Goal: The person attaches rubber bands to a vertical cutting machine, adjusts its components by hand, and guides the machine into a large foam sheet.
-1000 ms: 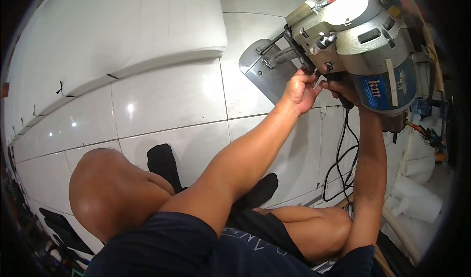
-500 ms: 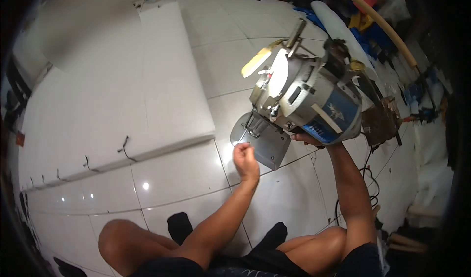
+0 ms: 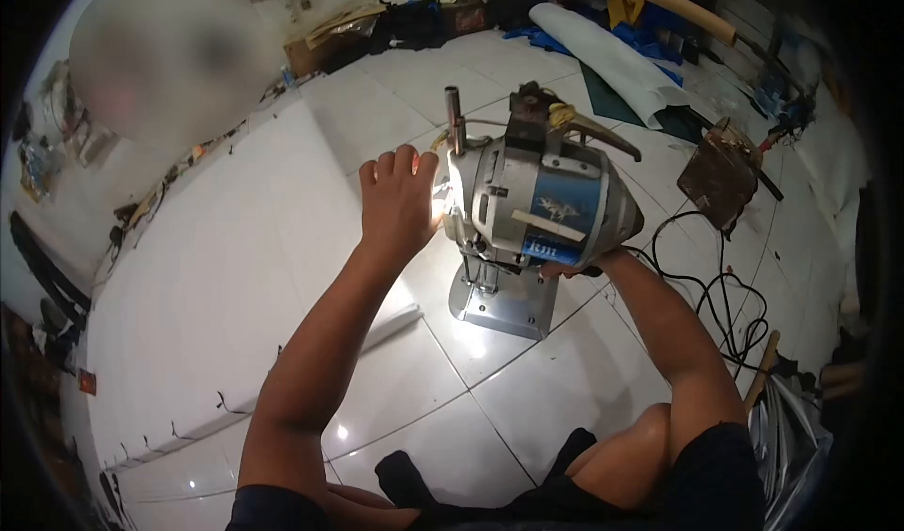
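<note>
A grey cutting machine (image 3: 551, 201) with a blue "km" label stands on the tiled floor on its flat metal base plate (image 3: 508, 303). My left hand (image 3: 399, 197) is raised at the machine's left side, next to its lit front part. Its fingers are bent, and the thumb side is lost in the glare, so whatever it touches there is hidden. Under the motor housing is my right hand (image 3: 565, 269), mostly covered by the machine; only part of its fingers shows. A curved handle (image 3: 603, 136) sticks out at the top.
A thick white padded slab (image 3: 226, 277) lies on the left, with black ties along its edge. Black cable (image 3: 730, 314) coils on the floor at right, near a brown box-like object (image 3: 720, 175). A white roll (image 3: 603, 60) and dark cloth lie behind. My feet are below.
My left hand has moved from near the base plate up to the machine's lit left side. The machine has turned more upright, and the view has shifted. My right hand stays beneath the housing.
</note>
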`<action>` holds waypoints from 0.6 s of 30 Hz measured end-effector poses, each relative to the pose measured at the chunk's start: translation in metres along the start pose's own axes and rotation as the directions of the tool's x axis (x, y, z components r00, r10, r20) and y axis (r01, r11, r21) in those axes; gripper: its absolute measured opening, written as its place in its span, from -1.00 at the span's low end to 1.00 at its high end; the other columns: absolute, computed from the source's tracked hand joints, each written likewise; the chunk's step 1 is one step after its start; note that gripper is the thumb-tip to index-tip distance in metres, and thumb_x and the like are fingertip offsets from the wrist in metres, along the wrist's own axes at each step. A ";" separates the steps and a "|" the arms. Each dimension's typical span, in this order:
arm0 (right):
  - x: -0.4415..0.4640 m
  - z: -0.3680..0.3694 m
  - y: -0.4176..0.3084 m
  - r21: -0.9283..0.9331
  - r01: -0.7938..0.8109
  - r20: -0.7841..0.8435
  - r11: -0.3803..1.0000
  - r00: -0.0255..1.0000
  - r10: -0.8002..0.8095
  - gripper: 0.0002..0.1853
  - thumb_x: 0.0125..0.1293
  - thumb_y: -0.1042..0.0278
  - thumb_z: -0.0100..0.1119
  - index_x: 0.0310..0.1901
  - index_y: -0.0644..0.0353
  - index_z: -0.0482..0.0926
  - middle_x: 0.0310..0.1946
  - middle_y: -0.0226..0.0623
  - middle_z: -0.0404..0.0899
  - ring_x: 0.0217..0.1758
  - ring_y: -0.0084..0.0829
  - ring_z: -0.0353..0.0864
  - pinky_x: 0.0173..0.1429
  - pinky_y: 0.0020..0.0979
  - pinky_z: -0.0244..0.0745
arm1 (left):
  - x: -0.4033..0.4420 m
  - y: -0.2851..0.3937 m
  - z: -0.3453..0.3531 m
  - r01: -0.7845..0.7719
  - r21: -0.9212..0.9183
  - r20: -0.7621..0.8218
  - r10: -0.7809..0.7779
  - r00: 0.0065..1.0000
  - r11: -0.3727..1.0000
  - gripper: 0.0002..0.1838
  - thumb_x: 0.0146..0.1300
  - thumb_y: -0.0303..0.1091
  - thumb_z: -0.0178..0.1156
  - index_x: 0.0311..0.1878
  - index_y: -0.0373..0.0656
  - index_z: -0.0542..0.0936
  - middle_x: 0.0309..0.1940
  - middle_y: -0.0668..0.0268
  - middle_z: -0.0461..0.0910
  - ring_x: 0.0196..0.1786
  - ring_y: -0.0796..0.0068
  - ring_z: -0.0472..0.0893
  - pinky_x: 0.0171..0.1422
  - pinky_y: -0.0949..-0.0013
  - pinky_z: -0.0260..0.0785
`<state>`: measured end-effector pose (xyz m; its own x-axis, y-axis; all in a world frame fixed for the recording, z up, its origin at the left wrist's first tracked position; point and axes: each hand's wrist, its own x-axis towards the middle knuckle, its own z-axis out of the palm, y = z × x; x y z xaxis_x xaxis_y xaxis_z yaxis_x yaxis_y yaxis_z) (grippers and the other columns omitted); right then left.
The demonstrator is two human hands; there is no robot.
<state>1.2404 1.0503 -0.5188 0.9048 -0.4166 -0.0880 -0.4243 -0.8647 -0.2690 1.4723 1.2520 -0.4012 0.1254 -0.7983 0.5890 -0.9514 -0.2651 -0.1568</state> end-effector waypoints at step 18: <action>-0.009 -0.004 -0.006 0.008 -0.025 0.023 1.000 0.999 0.024 -0.26 0.04 -0.11 0.40 0.26 -0.02 0.43 0.24 -0.22 0.40 0.31 -0.20 0.37 0.37 -0.17 0.31 | 0.008 -0.012 0.007 -0.068 -0.030 -0.152 0.063 0.986 0.997 -0.43 -0.09 -0.15 0.48 0.01 -0.02 0.49 0.07 0.30 0.45 0.16 0.22 0.45 0.38 -0.10 0.08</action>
<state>1.2348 1.0585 -0.5125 0.8947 -0.4311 -0.1167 -0.4462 -0.8520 -0.2741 1.4867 1.2448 -0.4006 0.0212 -0.7223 0.6913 -0.9658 -0.1936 -0.1727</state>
